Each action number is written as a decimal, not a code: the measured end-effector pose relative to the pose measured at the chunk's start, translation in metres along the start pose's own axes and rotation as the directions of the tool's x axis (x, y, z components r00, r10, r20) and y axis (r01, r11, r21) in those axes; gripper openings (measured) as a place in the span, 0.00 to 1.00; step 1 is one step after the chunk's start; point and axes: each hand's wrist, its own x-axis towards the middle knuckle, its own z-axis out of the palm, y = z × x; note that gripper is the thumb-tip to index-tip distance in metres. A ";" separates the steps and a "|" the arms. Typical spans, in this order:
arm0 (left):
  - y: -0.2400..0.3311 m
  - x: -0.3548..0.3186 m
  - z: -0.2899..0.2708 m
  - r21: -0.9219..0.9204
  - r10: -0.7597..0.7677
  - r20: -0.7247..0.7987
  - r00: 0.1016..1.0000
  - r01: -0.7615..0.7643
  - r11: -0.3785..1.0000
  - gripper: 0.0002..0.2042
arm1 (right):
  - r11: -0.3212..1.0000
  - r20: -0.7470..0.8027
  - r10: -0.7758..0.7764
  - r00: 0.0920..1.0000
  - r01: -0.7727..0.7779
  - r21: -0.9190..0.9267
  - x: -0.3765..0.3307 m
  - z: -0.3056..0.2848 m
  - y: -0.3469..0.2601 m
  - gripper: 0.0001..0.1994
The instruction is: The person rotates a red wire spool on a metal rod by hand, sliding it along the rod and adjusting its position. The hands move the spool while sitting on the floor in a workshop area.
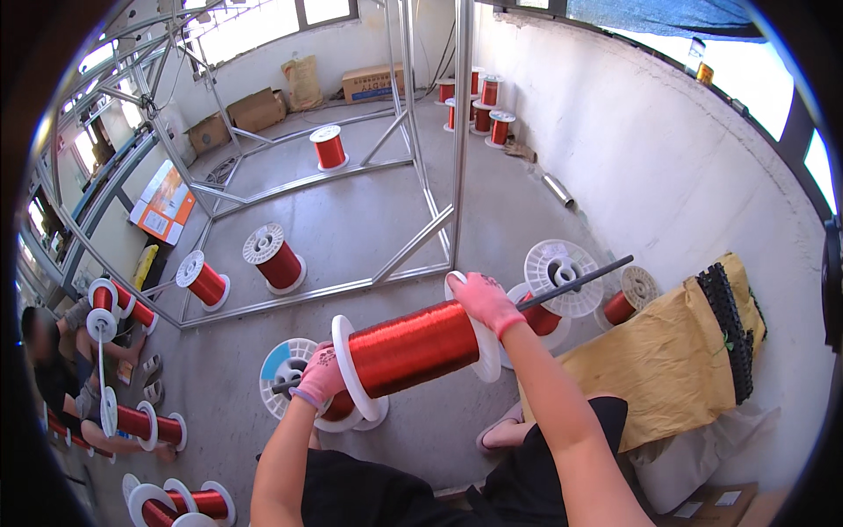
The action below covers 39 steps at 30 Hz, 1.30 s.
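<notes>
A large spool of red copper wire (413, 347) with white flanges lies sideways, threaded on a dark rod (580, 279) that sticks out to the right. My left hand (319, 378), in a pink glove, grips the rod's left end by the near flange. My right hand (485, 301), also gloved in pink, rests over the top of the far white flange. Below the held spool stands another red spool (347, 411), partly hidden, beside an empty white reel with a blue label (283, 367).
A metal tube frame (413, 246) stands on the concrete floor, with red spools (274, 256) inside and several more at the far wall (481, 105). White reels (562, 272) and a brown sack (667, 351) lie right. Another person (61, 369) sits left among spools. Cardboard boxes (373, 83) line the back.
</notes>
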 end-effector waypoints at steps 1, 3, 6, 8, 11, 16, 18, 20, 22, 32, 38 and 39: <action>-0.008 -0.002 0.009 0.010 0.013 -0.021 1.000 -0.013 1.000 0.18 | 0.986 -0.106 -0.168 0.980 0.164 -0.043 -0.025 0.002 -0.002 0.20; -0.014 0.000 0.026 0.049 0.064 -0.150 0.987 -0.057 0.997 0.14 | 0.921 -0.481 -0.211 0.851 0.338 0.194 -0.058 0.041 0.027 0.15; -0.007 0.009 0.021 0.021 0.078 -0.183 0.980 -0.076 0.997 0.12 | 0.969 -0.409 -0.236 0.882 0.244 -0.032 -0.106 0.126 0.142 0.15; -0.007 0.017 0.023 0.171 0.056 -0.118 0.992 -0.035 0.985 0.12 | 0.985 -0.299 -0.167 0.940 0.149 -0.082 -0.117 0.200 0.258 0.15; -0.017 0.002 0.022 0.111 0.003 -0.131 0.991 0.011 0.994 0.15 | 0.967 -0.249 -0.020 0.968 -0.044 -0.250 -0.131 0.204 0.237 0.17; -0.042 0.007 0.059 0.126 0.030 -0.176 0.984 -0.008 0.992 0.16 | 0.998 -0.396 -0.060 0.916 0.055 -0.025 -0.106 0.186 0.199 0.18; -0.050 0.004 0.067 0.163 0.030 -0.188 0.982 0.001 0.987 0.16 | 0.999 -0.347 -0.033 0.937 0.040 0.013 -0.109 0.193 0.196 0.18; -0.028 0.013 0.048 0.258 0.057 -0.099 0.993 -0.029 0.966 0.16 | 0.999 -0.319 0.014 0.948 0.002 0.052 -0.118 0.197 0.208 0.18; -0.014 0.013 0.032 0.283 0.026 -0.030 0.999 -0.017 0.959 0.16 | 0.995 -0.329 0.026 0.944 0.007 0.101 -0.122 0.198 0.213 0.18; -0.014 0.007 0.023 0.101 0.073 -0.178 0.981 -0.056 0.993 0.16 | 0.735 -0.387 0.298 0.872 0.049 0.676 -0.097 0.119 0.183 0.17; 0.000 0.007 0.011 0.030 -0.023 -0.034 0.999 0.024 0.999 0.16 | 0.715 -0.494 -0.086 0.865 0.399 0.574 -0.033 0.015 0.078 0.24; -0.004 0.003 0.016 0.088 -0.007 -0.102 0.995 0.016 0.996 0.15 | 0.714 -0.449 -0.127 0.884 0.396 0.577 -0.028 0.005 0.049 0.25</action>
